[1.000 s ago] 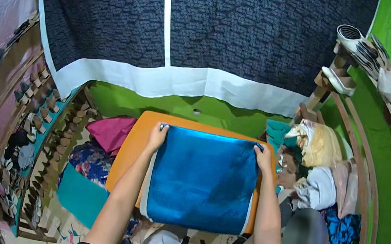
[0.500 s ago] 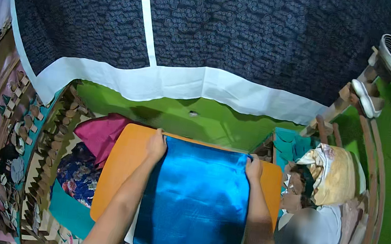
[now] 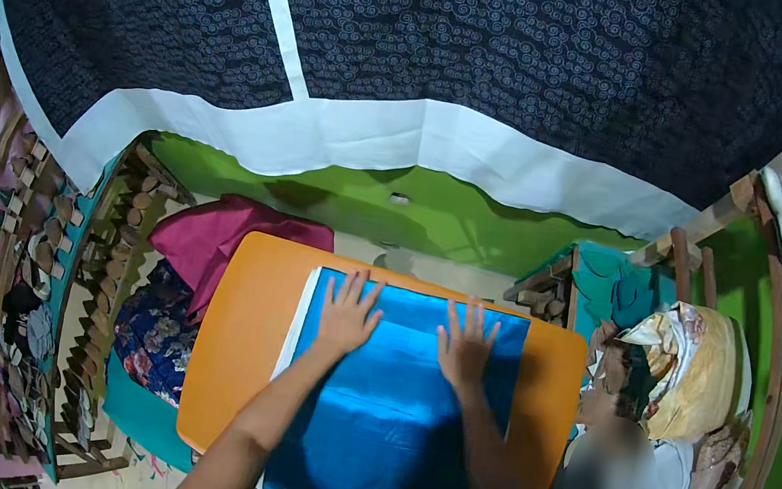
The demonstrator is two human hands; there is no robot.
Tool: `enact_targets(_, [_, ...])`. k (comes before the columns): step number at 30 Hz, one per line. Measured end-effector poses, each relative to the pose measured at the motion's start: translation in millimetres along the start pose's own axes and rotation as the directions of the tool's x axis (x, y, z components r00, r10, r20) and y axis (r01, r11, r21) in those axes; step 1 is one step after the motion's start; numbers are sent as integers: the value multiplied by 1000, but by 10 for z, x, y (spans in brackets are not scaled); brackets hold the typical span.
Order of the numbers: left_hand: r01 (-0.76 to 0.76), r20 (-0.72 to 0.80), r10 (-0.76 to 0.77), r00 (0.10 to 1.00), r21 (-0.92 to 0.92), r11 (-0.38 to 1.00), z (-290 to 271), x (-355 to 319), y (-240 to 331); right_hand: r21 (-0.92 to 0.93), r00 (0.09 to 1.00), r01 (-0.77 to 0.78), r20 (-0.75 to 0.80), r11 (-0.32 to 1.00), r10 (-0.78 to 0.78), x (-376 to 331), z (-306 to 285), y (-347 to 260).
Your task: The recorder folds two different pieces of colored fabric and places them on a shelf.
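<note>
A shiny blue cloth (image 3: pixel 393 437) lies spread over the orange tabletop (image 3: pixel 248 324), hanging toward me at the near edge. Along its left side a strip of white material (image 3: pixel 297 327) shows from underneath. My left hand (image 3: pixel 348 317) rests flat on the cloth near its far left corner, fingers spread. Farther right, my right hand (image 3: pixel 465 349) also lies flat on it, fingers apart, close to the far edge. Neither hand holds anything.
Pink cloth (image 3: pixel 231 231) and dark floral cloth (image 3: pixel 158 331) lie left of the table, beside wooden racks of shoes (image 3: pixel 106 293). At right are a yellowish cloth bundle (image 3: pixel 695 376) and a wooden rail (image 3: pixel 771 342). A dark patterned curtain (image 3: pixel 501 48) hangs ahead.
My hands have let go of the cloth's far corners and moved inward, now flat on top. The cloth's far edge lies down on the table, with white material uncovered at its left.
</note>
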State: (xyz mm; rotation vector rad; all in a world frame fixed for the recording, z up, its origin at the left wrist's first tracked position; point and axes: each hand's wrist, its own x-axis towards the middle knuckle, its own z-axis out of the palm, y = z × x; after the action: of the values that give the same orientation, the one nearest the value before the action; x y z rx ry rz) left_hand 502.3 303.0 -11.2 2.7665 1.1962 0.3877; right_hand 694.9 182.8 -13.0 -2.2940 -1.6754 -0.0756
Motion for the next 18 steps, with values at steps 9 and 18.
enact_targets(9, [-32, 468, 112, 877, -176, 984, -490, 377, -464, 107, 906, 92, 404, 990, -128, 359, -509, 511])
enact_targets(18, [-198, -121, 206, 971, 76, 977, -1160, 729, -299, 45, 983, 28, 179, 999, -35, 830, -1247, 204])
